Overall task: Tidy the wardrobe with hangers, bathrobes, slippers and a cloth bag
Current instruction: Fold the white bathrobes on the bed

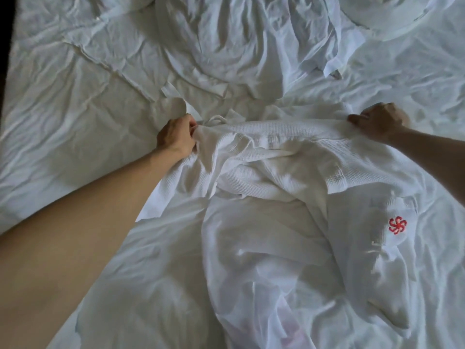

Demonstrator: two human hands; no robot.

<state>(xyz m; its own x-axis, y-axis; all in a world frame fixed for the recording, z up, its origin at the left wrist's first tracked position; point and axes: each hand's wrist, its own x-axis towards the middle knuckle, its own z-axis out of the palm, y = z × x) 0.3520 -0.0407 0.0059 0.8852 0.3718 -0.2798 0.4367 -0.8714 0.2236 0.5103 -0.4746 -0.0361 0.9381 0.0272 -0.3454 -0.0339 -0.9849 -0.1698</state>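
A white waffle-weave bathrobe (289,172) lies rumpled on the bed in front of me, with a red embroidered emblem (397,224) on its right chest pocket. My left hand (177,136) is closed on the fabric at the robe's left shoulder. My right hand (381,122) grips the fabric at the right shoulder, so the collar edge is stretched between the two. A second white robe (226,54) lies spread farther up the bed, its belt ends (332,64) trailing to the right.
The bed's wrinkled white sheet (63,117) fills nearly the whole view. A dark strip (5,46) runs along the bed's left edge. Folded white cloth (402,16) lies at the top right corner.
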